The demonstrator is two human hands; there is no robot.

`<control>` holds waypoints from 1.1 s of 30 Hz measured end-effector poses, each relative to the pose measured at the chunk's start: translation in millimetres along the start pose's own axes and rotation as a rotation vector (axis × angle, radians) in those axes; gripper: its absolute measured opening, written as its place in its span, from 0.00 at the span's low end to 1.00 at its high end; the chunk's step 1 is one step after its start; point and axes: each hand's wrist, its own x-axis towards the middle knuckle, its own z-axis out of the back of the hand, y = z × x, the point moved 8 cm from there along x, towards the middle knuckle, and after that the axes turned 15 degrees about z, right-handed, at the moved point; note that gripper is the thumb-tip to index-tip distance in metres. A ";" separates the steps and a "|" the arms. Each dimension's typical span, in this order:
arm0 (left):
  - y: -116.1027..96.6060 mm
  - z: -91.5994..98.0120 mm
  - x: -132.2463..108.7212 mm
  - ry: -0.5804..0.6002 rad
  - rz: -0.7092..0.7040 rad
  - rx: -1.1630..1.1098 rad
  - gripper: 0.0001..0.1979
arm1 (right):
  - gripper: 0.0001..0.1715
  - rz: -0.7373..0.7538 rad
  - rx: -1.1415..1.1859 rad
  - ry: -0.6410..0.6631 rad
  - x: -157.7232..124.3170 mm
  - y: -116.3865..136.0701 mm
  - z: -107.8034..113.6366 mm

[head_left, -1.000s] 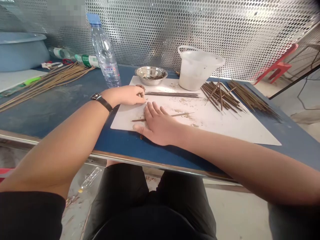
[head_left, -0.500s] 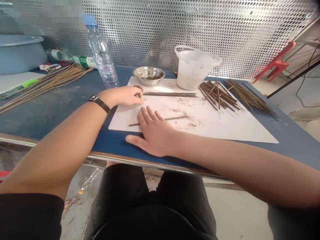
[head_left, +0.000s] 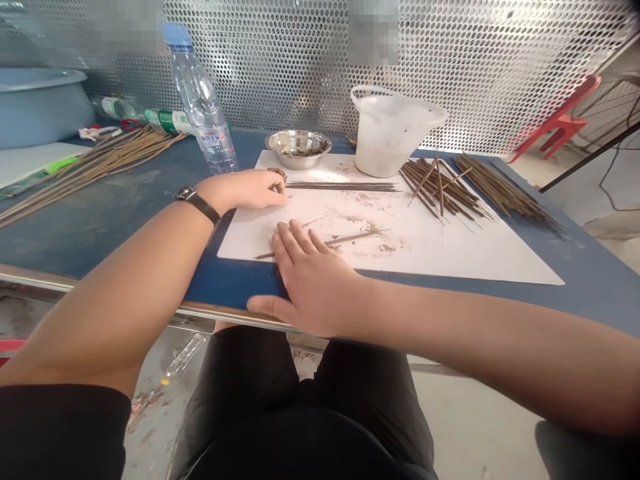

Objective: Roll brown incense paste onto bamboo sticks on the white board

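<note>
My right hand (head_left: 315,280) lies flat with its fingers stretched over a thin brown-coated stick (head_left: 353,237) on the white board (head_left: 450,257). Both ends of that stick show beyond the fingers; its middle is covered. At the board's left side my left hand (head_left: 255,189) is curled against a brown lump of paste (head_left: 277,174), which the fingers partly hide. Beside those fingertips, a row of thin dark sticks (head_left: 345,187) runs to the right. Brown crumbs (head_left: 367,227) are scattered over the board between the row and my right hand.
Behind the board stand a metal bowl (head_left: 299,149), a white plastic bucket (head_left: 390,137) and a water bottle (head_left: 205,110). Coated sticks (head_left: 445,187) are heaped at right, near another bundle (head_left: 505,190). Long pale sticks (head_left: 110,160) and a blue basin (head_left: 40,107) are at left.
My right hand has slid toward the table's near edge, and the stick beneath it has shifted slightly the same way. My left hand has stayed almost in place.
</note>
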 end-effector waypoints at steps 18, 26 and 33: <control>3.0 -2.5 6.0 -0.007 0.006 -0.023 0.24 | 0.71 -0.061 -0.038 0.018 22.4 0.1 2.7; 4.5 -1.6 7.6 0.009 -0.019 -0.037 0.19 | 0.40 -0.195 -0.131 -0.050 -11.9 -53.7 74.2; 5.0 -2.5 4.7 -0.003 -0.011 0.018 0.25 | 0.26 -0.240 -0.224 -0.033 -97.5 -152.7 101.1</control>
